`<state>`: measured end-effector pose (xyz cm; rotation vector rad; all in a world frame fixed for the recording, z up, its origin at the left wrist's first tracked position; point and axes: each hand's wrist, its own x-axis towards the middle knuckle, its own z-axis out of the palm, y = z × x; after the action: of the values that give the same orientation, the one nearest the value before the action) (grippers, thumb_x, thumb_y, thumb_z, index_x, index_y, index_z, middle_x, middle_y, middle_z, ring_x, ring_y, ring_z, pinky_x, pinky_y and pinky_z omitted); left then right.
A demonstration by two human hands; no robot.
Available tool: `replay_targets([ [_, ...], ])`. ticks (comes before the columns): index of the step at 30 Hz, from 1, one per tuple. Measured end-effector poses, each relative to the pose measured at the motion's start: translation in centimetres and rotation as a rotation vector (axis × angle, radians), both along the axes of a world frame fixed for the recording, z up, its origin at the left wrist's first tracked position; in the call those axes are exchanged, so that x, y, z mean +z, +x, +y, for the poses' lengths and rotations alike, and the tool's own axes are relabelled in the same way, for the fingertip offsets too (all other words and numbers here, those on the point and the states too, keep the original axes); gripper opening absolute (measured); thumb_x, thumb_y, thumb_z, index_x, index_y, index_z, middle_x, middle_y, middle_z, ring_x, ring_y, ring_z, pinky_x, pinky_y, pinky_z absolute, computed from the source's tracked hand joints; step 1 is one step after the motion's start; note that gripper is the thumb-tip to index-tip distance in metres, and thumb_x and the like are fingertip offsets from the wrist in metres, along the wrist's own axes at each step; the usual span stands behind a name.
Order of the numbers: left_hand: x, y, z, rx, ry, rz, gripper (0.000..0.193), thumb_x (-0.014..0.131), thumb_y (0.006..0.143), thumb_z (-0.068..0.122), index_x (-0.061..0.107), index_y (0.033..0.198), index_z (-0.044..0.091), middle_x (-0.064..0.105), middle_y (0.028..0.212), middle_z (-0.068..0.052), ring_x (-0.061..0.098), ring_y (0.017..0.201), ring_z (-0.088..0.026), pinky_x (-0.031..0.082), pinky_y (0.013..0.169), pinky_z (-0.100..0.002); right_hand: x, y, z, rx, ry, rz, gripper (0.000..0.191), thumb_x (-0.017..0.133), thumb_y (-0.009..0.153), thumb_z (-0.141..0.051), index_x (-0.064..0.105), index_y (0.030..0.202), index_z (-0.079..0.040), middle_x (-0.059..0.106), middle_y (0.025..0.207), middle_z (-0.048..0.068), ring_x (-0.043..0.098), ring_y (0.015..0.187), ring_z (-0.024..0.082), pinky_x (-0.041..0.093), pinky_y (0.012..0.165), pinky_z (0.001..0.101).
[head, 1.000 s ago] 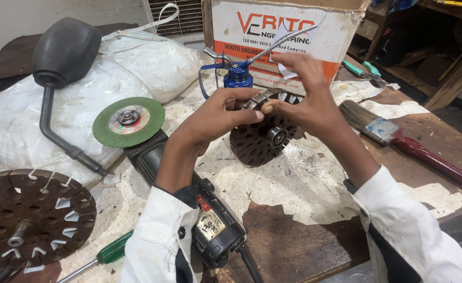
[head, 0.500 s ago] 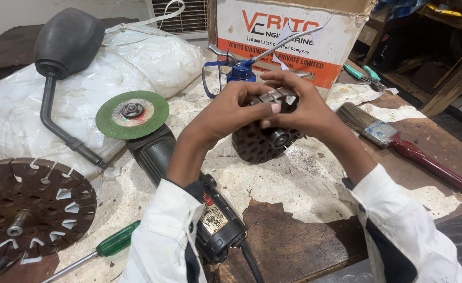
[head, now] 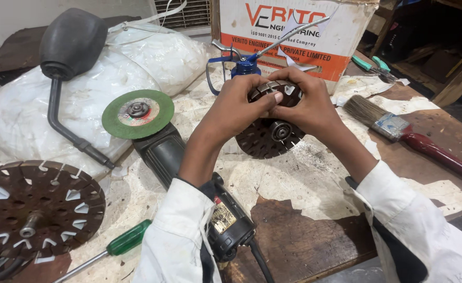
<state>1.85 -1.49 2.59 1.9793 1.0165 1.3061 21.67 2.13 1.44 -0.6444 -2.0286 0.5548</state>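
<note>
A paper-covered wooden surface (head: 315, 178) carries a dark slotted rotor (head: 267, 137) at its middle, tipped up with its flat face and bearing hub toward the camera. The left hand (head: 236, 110) and right hand (head: 307, 107) meet, clamped on its upper rim. Free space lies in front; an angle grinder (head: 157, 141) sits just left. Behind stands a white-and-orange cardboard box (head: 294, 31)

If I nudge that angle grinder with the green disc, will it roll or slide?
The angle grinder probably won't roll: its long body lies flat on the workbench. It looks heavy for its size. The left hand's forearm lies across it, and its cord may drag.
</note>
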Motion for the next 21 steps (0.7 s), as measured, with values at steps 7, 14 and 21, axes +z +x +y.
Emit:
replay_targets([
  [7, -0.08, 0.02, 0.25, 0.061, -0.047, 0.008, 0.036, 0.072, 0.086, 0.03, 0.073, 0.098, -0.004, 0.073, 0.076, -0.008, 0.067, 0.07, -0.011, 0.054, 0.063, -0.029, 0.26, -0.22, -0.47, -0.047, 0.032, -0.031, 0.053, 0.093, 0.074, -0.02, 0.067, 0.117, -0.002, 0.073, 0.101, 0.004, 0.068, 0.092, 0.009, 0.057, 0.081, 0.0272],
  [14, -0.13, 0.0, 0.29, 0.064, -0.043, -0.012, 0.036, 0.069, 0.087, 0.03, 0.071, 0.104, -0.002, 0.074, 0.085, -0.007, 0.068, 0.076, -0.011, 0.055, 0.069, -0.028, 0.29, -0.38, -0.62, -0.048, 0.057, -0.036, 0.055, 0.095, 0.072, -0.022, 0.067, 0.115, -0.002, 0.074, 0.098, 0.004, 0.07, 0.091, 0.009, 0.058, 0.08, 0.0272],
  [21, -0.44, -0.28, 0.46, 0.092, -0.112, -0.023, 0.048, 0.072, 0.086, 0.035, 0.055, 0.115, 0.001, 0.07, 0.081, -0.008, 0.067, 0.073, -0.012, 0.053, 0.066, -0.029, 0.25, -0.44, -0.59, -0.053, -0.011, -0.027, 0.052, 0.095, 0.071, -0.019, 0.067, 0.112, -0.003, 0.074, 0.099, 0.004, 0.07, 0.092, 0.009, 0.059, 0.083, 0.0273],
])
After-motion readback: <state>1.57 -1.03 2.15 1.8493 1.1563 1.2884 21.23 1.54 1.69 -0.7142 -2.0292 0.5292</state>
